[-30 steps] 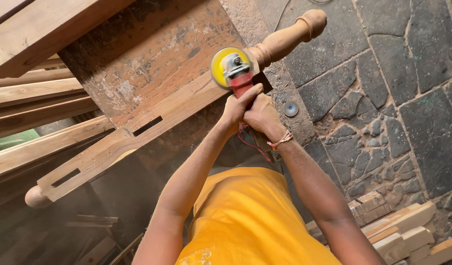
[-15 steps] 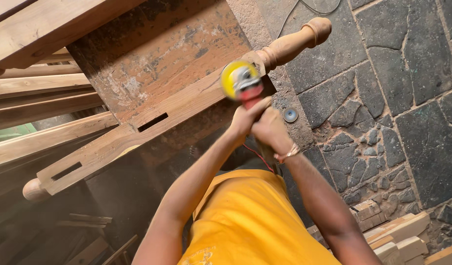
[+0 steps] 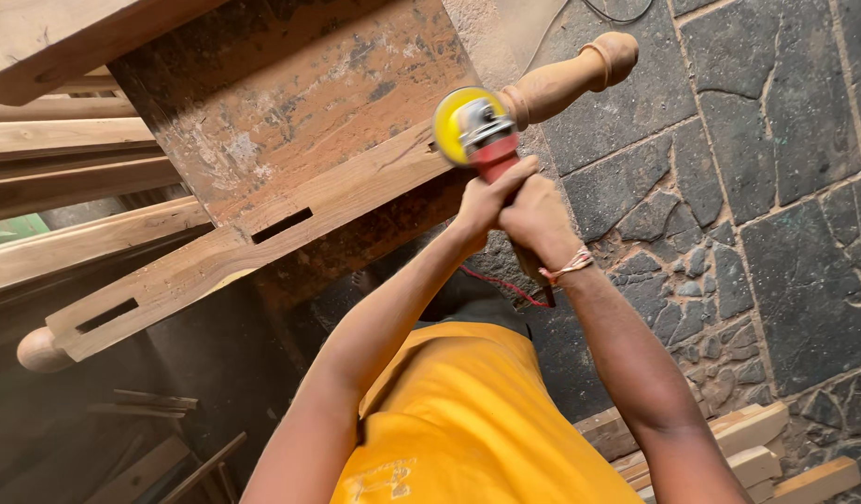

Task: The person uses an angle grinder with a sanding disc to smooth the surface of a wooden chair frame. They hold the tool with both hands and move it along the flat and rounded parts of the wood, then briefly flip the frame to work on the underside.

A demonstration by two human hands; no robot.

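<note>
I see my left hand and my right hand side by side, both clenched around the red body of a handheld power sander. Its round yellow disc is at 12 o'clock from the hands and touches a long turned wooden leg with mortise slots. This leg lies across a worn rust-brown tabletop. A thin woven bracelet sits on my right wrist. At 5 o'clock, short pale wood offcuts lie on the dark stone floor. I see no containers here.
</note>
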